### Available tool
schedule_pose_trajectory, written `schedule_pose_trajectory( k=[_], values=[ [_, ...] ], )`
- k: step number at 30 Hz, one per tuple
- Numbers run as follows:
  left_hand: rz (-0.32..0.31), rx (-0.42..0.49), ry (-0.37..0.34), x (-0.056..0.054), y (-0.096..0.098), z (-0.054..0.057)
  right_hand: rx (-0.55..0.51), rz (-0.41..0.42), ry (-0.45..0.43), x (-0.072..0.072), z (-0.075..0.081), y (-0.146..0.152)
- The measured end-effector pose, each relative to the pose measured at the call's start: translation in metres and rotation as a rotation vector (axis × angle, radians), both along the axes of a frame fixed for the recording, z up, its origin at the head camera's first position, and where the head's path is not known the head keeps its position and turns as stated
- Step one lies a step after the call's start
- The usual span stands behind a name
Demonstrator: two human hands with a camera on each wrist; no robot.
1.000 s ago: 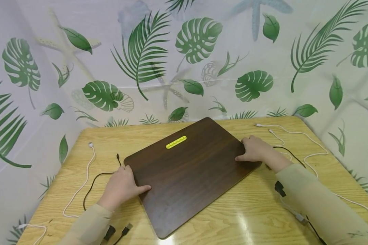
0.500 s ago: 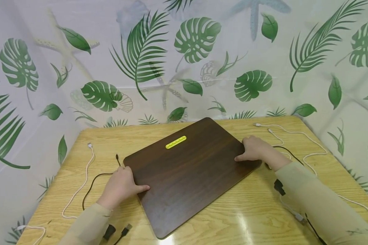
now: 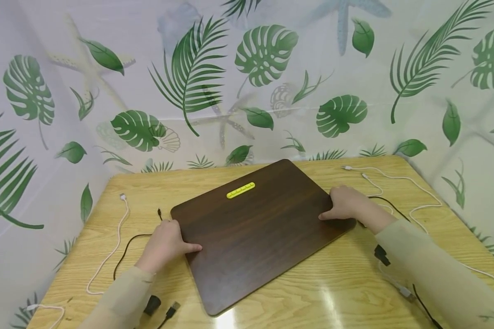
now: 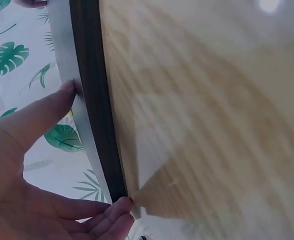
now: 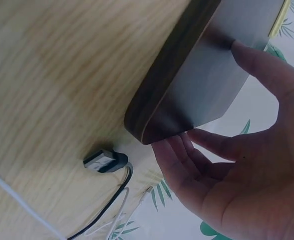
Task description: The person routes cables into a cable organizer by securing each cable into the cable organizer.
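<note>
A dark brown wooden board (image 3: 263, 242) with rounded corners lies at a slant over the middle of the table. Near its far edge sits a yellow slotted cable clip (image 3: 240, 190). My left hand (image 3: 164, 242) grips the board's left edge, thumb on the top face. At the right end, my right hand (image 3: 347, 204) holds it the same way. The left wrist view has the left fingertips (image 4: 119, 207) at the board's side edge. In the right wrist view the right fingers reach the edge by a rounded corner, partly hidden behind the board.
White cables (image 3: 118, 233) and a black cable (image 3: 125, 251) lie at the left, with a black USB plug (image 3: 171, 310) in front. More white cables (image 3: 420, 208) run along the right. A black USB plug (image 5: 107, 161) lies close to the board's right corner. Leaf-printed cloth (image 3: 247, 91) hangs behind the table.
In the last half second the board has turned slightly clockwise, its far corner shifting right. Both hands keep their grip and move with it.
</note>
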State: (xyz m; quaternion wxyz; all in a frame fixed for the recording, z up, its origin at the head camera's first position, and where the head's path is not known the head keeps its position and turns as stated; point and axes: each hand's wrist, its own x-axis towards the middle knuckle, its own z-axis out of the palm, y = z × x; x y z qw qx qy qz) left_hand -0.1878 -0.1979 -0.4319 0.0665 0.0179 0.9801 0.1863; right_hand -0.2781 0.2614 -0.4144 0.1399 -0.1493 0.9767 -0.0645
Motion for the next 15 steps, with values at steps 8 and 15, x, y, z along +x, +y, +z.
schedule_pose_trajectory(
  k=[8,15],
  values=[
    [-0.014,0.031,-0.012,-0.014,-0.002,0.002,0.031,0.008,-0.007,0.010,0.001,-0.001],
    [-0.075,0.010,-0.056,-0.029,0.005,0.006,0.042,0.004,-0.017,0.015,0.004,0.003]
  ],
)
